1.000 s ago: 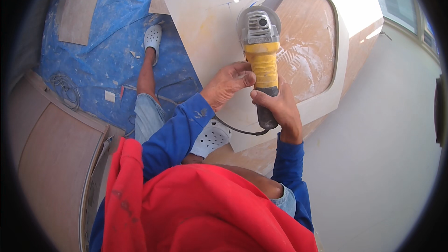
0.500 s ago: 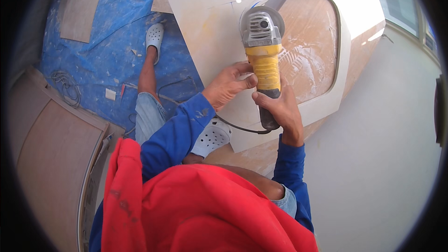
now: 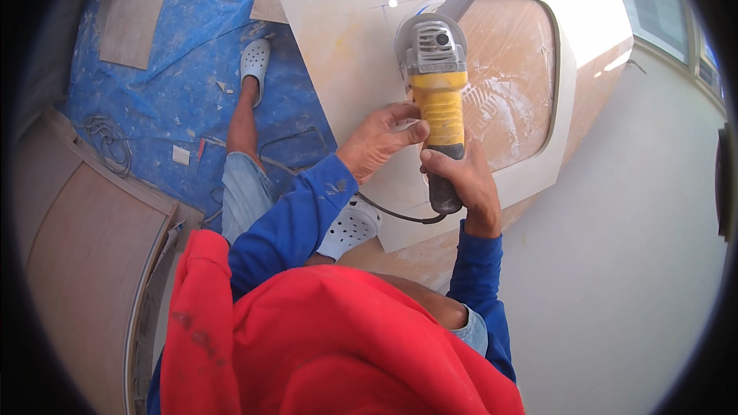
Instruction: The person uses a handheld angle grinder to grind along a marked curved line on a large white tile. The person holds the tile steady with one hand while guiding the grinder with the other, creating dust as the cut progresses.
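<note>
A yellow, grey and black angle grinder (image 3: 443, 100) is held over a pale panel, its head pointing away from me. My right hand (image 3: 465, 178) wraps round the black rear end of its body, thumb on top. Curled fingers of my left hand (image 3: 387, 138) close at the left side of the yellow body; the fingertips are partly hidden there. A round disc (image 3: 403, 34) shows behind the metal head. Beneath lies the pale panel (image 3: 338, 38) with a large round-cornered opening (image 3: 511, 81), through which a dusty brown board shows. A dark power cord (image 3: 392, 214) trails from the rear end.
A blue tarp (image 3: 192, 69) covers the floor at left, with a wooden sheet (image 3: 138, 11) and coiled cable (image 3: 108, 142) on it. A curved wooden panel (image 3: 92, 261) stands at lower left. A pale wall (image 3: 615, 246) runs along the right. My shod foot (image 3: 350, 227) is beside the panel.
The grinder's head has shifted very slightly down, and its body slightly to the right. Both hands keep nearly the same places.
</note>
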`<state>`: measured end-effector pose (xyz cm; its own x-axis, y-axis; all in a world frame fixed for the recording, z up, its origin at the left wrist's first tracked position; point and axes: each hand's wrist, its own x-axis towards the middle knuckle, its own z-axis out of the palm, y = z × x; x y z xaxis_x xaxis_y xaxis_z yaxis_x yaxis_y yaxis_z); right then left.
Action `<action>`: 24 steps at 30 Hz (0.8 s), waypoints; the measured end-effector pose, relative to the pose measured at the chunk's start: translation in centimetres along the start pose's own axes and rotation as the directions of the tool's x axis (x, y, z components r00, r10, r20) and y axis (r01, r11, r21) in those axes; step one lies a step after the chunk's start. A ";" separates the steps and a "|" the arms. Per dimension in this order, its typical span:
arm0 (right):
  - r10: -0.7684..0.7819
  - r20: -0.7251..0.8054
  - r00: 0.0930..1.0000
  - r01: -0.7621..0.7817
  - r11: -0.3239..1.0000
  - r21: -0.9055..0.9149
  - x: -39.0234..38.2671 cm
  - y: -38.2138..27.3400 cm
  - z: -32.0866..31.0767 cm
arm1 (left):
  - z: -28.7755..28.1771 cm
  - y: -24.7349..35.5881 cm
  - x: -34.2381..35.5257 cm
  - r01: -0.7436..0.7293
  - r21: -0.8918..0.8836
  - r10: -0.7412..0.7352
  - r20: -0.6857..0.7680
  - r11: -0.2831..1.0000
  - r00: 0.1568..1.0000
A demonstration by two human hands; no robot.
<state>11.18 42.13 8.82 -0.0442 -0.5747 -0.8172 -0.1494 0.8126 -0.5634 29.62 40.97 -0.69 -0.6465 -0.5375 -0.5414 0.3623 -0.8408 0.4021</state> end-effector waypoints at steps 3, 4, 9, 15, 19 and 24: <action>0.024 0.016 1.000 -0.024 1.000 0.013 -0.1 -0.2 -0.1 | 0.1 0.1 -0.1 0.014 -0.017 -0.014 -0.004 1.000 1.000; 0.022 0.016 1.000 -0.022 1.000 0.018 -0.1 -0.2 -0.1 | 0.0 0.0 -0.1 0.014 -0.018 -0.014 -0.008 1.000 1.000; 0.013 -0.005 1.000 -0.013 1.000 -0.016 0.1 0.2 0.1 | -0.4 -0.4 0.2 -0.028 0.039 0.028 0.003 0.999 1.000; -0.027 -0.010 1.000 0.027 0.997 -0.078 0.1 0.3 0.1 | -0.8 -0.9 0.4 -0.032 0.066 0.031 0.020 0.997 0.999; -0.044 -0.014 0.999 0.042 0.994 -0.102 0.0 0.4 0.1 | -0.8 -0.9 0.3 -0.030 0.112 0.031 -0.010 0.993 0.999; -0.032 -0.030 0.999 0.029 0.995 -0.098 -0.2 0.7 0.1 | -0.6 -0.8 0.3 -0.049 0.153 0.050 -0.003 0.987 0.999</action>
<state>11.18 42.81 8.56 -0.0689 -0.6032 -0.7946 -0.2469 0.7820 -0.5722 29.51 41.46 -1.59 -0.6254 -0.5793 -0.5228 0.2869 -0.7938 0.5363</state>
